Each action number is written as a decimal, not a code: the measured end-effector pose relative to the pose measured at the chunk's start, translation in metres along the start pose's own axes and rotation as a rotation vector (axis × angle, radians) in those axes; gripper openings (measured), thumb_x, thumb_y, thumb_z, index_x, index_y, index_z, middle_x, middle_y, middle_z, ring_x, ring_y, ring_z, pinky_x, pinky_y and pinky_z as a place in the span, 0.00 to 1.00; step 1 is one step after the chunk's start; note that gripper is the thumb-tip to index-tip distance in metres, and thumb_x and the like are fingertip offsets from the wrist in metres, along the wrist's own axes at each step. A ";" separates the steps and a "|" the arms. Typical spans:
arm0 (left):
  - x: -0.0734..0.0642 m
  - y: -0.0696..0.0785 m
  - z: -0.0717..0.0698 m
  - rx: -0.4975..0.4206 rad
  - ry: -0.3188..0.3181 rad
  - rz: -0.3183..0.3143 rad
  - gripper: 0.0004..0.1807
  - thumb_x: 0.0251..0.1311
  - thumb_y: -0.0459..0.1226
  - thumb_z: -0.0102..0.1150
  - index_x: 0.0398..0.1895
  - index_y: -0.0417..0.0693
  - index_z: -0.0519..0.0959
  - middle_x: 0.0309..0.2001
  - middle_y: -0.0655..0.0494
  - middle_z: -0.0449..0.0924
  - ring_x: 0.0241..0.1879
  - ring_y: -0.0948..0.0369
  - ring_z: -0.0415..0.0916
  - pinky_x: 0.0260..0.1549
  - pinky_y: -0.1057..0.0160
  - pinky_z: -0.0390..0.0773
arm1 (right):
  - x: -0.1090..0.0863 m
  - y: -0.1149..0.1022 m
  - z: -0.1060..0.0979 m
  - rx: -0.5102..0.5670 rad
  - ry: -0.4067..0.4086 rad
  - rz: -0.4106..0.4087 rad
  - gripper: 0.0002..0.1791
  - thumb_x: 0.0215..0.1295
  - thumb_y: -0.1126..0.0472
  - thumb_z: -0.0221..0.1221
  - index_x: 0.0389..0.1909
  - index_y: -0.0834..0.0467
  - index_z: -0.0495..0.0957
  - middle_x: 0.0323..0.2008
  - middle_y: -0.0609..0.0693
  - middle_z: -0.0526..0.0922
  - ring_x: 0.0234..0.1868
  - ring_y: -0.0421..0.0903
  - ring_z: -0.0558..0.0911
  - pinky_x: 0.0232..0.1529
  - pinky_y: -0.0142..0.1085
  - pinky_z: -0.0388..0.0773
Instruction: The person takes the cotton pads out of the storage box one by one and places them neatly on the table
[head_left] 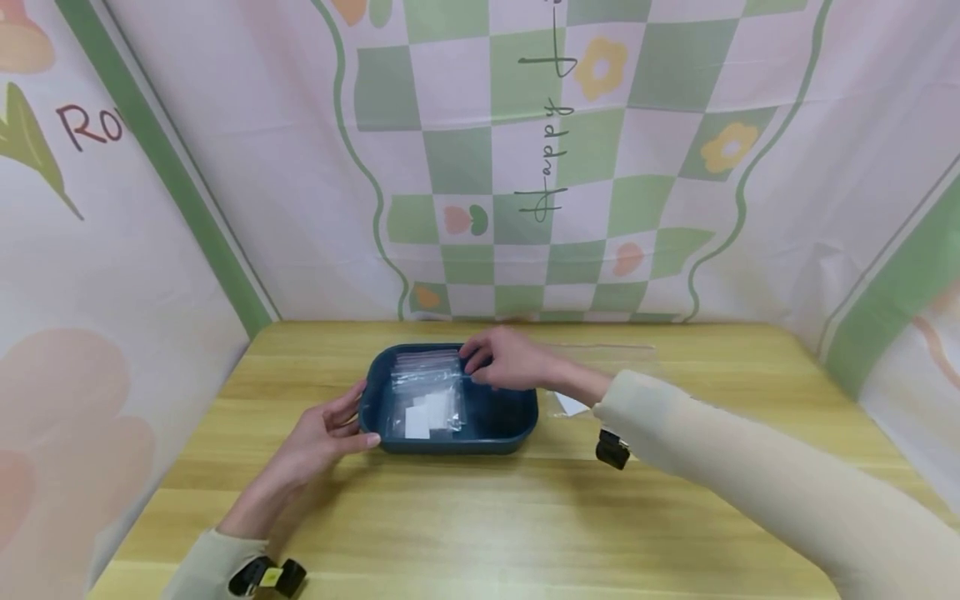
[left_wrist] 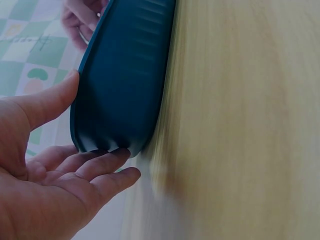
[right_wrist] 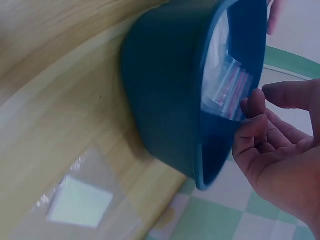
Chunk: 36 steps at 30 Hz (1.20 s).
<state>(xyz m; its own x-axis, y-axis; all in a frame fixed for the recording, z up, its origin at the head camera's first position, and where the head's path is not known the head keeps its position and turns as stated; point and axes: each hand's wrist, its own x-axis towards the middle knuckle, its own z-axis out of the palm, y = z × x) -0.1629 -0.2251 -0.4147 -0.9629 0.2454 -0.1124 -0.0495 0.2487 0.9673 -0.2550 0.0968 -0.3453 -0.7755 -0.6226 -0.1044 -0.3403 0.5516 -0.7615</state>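
A dark blue tray (head_left: 457, 446) with rounded corners stands on the table, holding a row of overlapping clear zip bags (head_left: 427, 392) with white slips inside. My left hand (head_left: 322, 437) cups the tray's left end. In the left wrist view its nearly straight fingers (left_wrist: 102, 165) touch the end wall and the thumb lies at the rim. Over the back rim, my right hand (head_left: 510, 360) reaches in with loosely bent fingers beside the bags' right edge. The right wrist view shows nothing between its thumb and fingers (right_wrist: 255, 127); whether a fingertip touches a bag is unclear.
Another clear bag (right_wrist: 80, 202) with a white slip lies on the wooden table (head_left: 480, 517) right of the tray, partly behind my right forearm. A printed cloth (head_left: 532, 158) hangs behind the table, and more cloth stands at both sides.
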 end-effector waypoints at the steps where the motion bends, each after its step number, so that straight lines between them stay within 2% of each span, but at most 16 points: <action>1: 0.000 0.000 0.000 0.001 0.001 0.001 0.47 0.66 0.32 0.72 0.84 0.46 0.57 0.78 0.35 0.58 0.73 0.39 0.64 0.68 0.49 0.70 | 0.002 0.001 0.002 0.001 -0.002 -0.004 0.24 0.69 0.72 0.60 0.65 0.73 0.76 0.51 0.65 0.87 0.41 0.59 0.89 0.34 0.37 0.87; 6: -0.001 0.001 0.000 -0.005 -0.001 0.002 0.46 0.67 0.31 0.71 0.84 0.46 0.57 0.79 0.35 0.58 0.74 0.39 0.63 0.68 0.49 0.70 | 0.009 0.003 0.012 0.014 -0.021 -0.006 0.25 0.66 0.74 0.60 0.65 0.75 0.74 0.49 0.65 0.88 0.41 0.60 0.89 0.34 0.37 0.87; 9: -0.001 0.001 0.000 -0.006 -0.002 0.002 0.46 0.67 0.31 0.71 0.84 0.46 0.56 0.79 0.35 0.57 0.74 0.39 0.63 0.68 0.49 0.69 | 0.013 0.005 0.016 0.035 -0.036 0.021 0.26 0.66 0.75 0.60 0.66 0.74 0.73 0.49 0.64 0.88 0.40 0.61 0.89 0.35 0.40 0.88; 15: -0.001 0.001 0.001 -0.002 0.005 0.005 0.47 0.66 0.31 0.71 0.84 0.45 0.57 0.78 0.34 0.59 0.73 0.39 0.64 0.67 0.50 0.71 | 0.017 0.007 0.023 0.051 -0.057 0.089 0.28 0.67 0.73 0.62 0.69 0.71 0.73 0.49 0.61 0.89 0.41 0.55 0.88 0.40 0.40 0.87; 22: 0.000 0.001 0.001 -0.001 0.007 0.007 0.47 0.65 0.32 0.73 0.84 0.44 0.57 0.78 0.34 0.60 0.73 0.39 0.64 0.67 0.52 0.72 | 0.016 0.013 0.031 0.078 -0.067 0.119 0.29 0.68 0.73 0.61 0.70 0.69 0.72 0.47 0.57 0.90 0.34 0.50 0.87 0.41 0.41 0.87; 25: 0.000 0.001 0.001 -0.006 0.005 0.009 0.47 0.65 0.31 0.72 0.83 0.44 0.58 0.78 0.34 0.59 0.73 0.39 0.64 0.66 0.53 0.72 | 0.017 0.017 0.033 0.102 -0.064 0.124 0.29 0.69 0.72 0.62 0.71 0.68 0.72 0.47 0.55 0.90 0.33 0.50 0.87 0.36 0.40 0.85; 29: -0.001 0.001 0.001 -0.011 0.005 0.009 0.47 0.65 0.31 0.73 0.84 0.44 0.57 0.78 0.34 0.59 0.73 0.39 0.64 0.66 0.53 0.72 | 0.017 0.019 0.035 0.150 -0.050 0.140 0.30 0.69 0.71 0.63 0.72 0.66 0.71 0.48 0.54 0.90 0.32 0.50 0.86 0.28 0.34 0.77; 36: -0.001 0.001 0.001 -0.010 0.010 0.007 0.47 0.65 0.31 0.73 0.83 0.44 0.57 0.78 0.35 0.60 0.73 0.39 0.64 0.67 0.53 0.72 | 0.016 0.020 0.037 0.264 -0.035 0.157 0.31 0.68 0.72 0.64 0.72 0.66 0.71 0.52 0.57 0.89 0.31 0.48 0.84 0.25 0.32 0.73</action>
<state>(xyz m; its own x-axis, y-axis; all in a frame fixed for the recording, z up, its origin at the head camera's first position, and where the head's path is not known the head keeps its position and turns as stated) -0.1619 -0.2240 -0.4143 -0.9657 0.2381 -0.1034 -0.0454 0.2372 0.9704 -0.2543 0.0776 -0.3859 -0.7876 -0.5623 -0.2520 -0.0645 0.4819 -0.8738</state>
